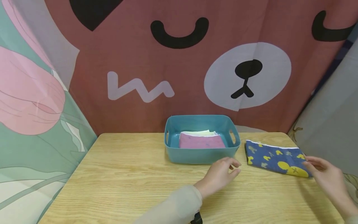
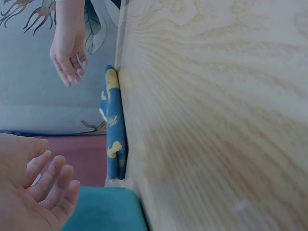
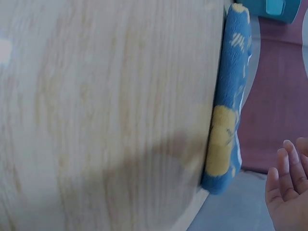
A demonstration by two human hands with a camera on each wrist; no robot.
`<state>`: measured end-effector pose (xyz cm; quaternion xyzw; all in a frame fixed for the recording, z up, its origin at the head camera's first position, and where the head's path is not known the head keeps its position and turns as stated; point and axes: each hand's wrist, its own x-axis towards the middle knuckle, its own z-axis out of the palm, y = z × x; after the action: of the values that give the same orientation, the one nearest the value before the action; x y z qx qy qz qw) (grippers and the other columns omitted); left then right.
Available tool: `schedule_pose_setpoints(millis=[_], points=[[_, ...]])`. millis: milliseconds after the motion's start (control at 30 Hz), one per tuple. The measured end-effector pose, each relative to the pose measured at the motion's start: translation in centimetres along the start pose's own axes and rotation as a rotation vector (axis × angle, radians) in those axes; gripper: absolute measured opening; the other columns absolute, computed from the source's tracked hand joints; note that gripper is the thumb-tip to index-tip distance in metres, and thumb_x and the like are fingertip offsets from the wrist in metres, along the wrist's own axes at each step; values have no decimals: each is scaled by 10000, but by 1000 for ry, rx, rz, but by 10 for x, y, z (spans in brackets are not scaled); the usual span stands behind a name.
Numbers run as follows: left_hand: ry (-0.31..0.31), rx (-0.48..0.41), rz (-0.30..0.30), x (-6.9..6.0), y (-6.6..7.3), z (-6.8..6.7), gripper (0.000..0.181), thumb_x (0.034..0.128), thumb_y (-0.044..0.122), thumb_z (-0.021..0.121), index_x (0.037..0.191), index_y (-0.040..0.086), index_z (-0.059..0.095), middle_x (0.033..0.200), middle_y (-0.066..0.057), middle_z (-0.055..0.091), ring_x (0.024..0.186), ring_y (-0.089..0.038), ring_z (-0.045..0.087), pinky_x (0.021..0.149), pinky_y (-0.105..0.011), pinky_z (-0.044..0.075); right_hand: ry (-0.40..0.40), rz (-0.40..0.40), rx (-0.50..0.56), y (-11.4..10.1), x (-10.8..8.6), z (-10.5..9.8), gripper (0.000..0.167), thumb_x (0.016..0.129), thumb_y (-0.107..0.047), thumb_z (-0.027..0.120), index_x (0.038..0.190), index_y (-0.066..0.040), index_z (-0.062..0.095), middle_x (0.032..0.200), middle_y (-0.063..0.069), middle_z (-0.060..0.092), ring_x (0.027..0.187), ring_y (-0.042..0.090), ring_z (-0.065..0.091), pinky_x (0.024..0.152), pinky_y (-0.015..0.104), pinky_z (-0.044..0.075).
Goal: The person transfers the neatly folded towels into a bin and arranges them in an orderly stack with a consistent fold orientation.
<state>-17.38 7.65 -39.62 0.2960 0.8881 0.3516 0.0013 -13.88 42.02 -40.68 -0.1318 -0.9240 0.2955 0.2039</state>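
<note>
A folded blue cloth with yellow figures (image 1: 275, 158) lies flat at the table's right side; both wrist views show its folded edge, the left wrist view (image 2: 114, 125) and the right wrist view (image 3: 226, 106). My right hand (image 1: 328, 177) is at its right end, fingers loosely bent; the right wrist view shows the hand (image 3: 291, 187) apart from the cloth. My left hand (image 1: 219, 175), holding nothing, hovers before the teal basket (image 1: 201, 155), left of the cloth, with relaxed fingers (image 2: 53, 185). Inside the basket lie a folded pink cloth (image 1: 201, 141) and a pale yellow one (image 1: 205, 133).
The wooden table (image 1: 120, 174) reaches back to a curtain with a bear face (image 1: 184, 68). A floral curtain (image 1: 30, 93) hangs at the left and a grey one (image 1: 332, 115) at the right. A small black object (image 1: 197, 218) shows under my left sleeve.
</note>
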Motion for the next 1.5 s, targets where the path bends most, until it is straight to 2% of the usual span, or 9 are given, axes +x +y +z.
schedule_pose_setpoints(millis=[67, 400, 667, 800, 1000, 1267, 1333, 1400, 1500], points=[[-11, 3, -5, 3, 0, 5, 206, 974, 272, 657, 1172, 229, 691, 1114, 178, 646, 930, 43, 585, 774, -101, 430, -5, 14, -9, 4, 0, 0, 432, 995, -253, 624, 1215, 118, 596, 1027, 306, 664, 719, -261, 281, 542, 176, 395], [-32, -70, -65, 18, 8, 27, 256, 958, 256, 681, 1209, 206, 677, 1149, 171, 642, 943, 37, 593, 766, -99, 443, -13, 57, 2, 20, 5, -4, 410, 1000, -174, 611, 1198, 181, 560, 1046, 383, 625, 626, -244, 325, 497, 109, 366], [-33, -185, -160, 28, 7, 42, 307, 954, 240, 686, 1248, 158, 654, 1186, 126, 636, 1019, -23, 610, 800, -148, 474, -43, 127, -20, 25, 9, -5, 422, 1006, -191, 601, 1218, 170, 551, 1086, 381, 617, 598, -213, 343, 538, 248, 464], [5, -251, -217, 36, 6, 48, 335, 955, 229, 682, 1270, 126, 638, 1195, 101, 631, 1039, -62, 616, 833, -179, 486, -56, 132, -15, 30, 11, -5, 460, 1010, -233, 587, 1234, 166, 548, 1073, 368, 631, 605, -206, 361, 498, 164, 402], [52, -188, -229, 46, 5, 58, 383, 943, 217, 695, 1302, 109, 615, 1218, 60, 638, 1083, -67, 600, 911, -187, 469, -60, 164, 1, 37, 15, 0, 488, 1012, -254, 573, 1252, 169, 535, 1111, 384, 606, 624, -193, 347, 504, 178, 403], [59, -147, -256, 58, 9, 70, 430, 957, 246, 671, 1354, 108, 581, 1283, 31, 619, 1197, -93, 555, 979, -210, 444, -19, 216, 1, 43, 19, 6, 434, 999, -189, 566, 1249, 166, 545, 1085, 371, 620, 587, -189, 351, 503, 201, 397], [65, -129, -262, 61, 11, 71, 434, 959, 246, 664, 1356, 92, 578, 1293, 17, 616, 1209, -105, 552, 992, -214, 436, -18, 255, 1, 42, 21, 9, 430, 1003, -174, 554, 1267, 164, 531, 1127, 375, 600, 611, -92, 452, 502, 210, 396], [71, -119, -282, 63, 13, 73, 437, 962, 252, 657, 1354, 78, 573, 1284, -1, 621, 1198, -118, 563, 986, -220, 446, -24, 303, 5, 41, 22, 12, 440, 1011, -172, 534, 1293, 164, 506, 1188, 384, 560, 709, 104, 575, 499, 227, 401], [87, -114, -326, 68, 14, 76, 426, 955, 249, 663, 1331, 67, 580, 1225, -23, 644, 1147, -133, 593, 961, -235, 471, -39, 366, 17, 40, 22, 17, 464, 1018, -182, 514, 1332, 157, 472, 1268, 391, 498, 972, 430, 557, 530, 258, 385]])
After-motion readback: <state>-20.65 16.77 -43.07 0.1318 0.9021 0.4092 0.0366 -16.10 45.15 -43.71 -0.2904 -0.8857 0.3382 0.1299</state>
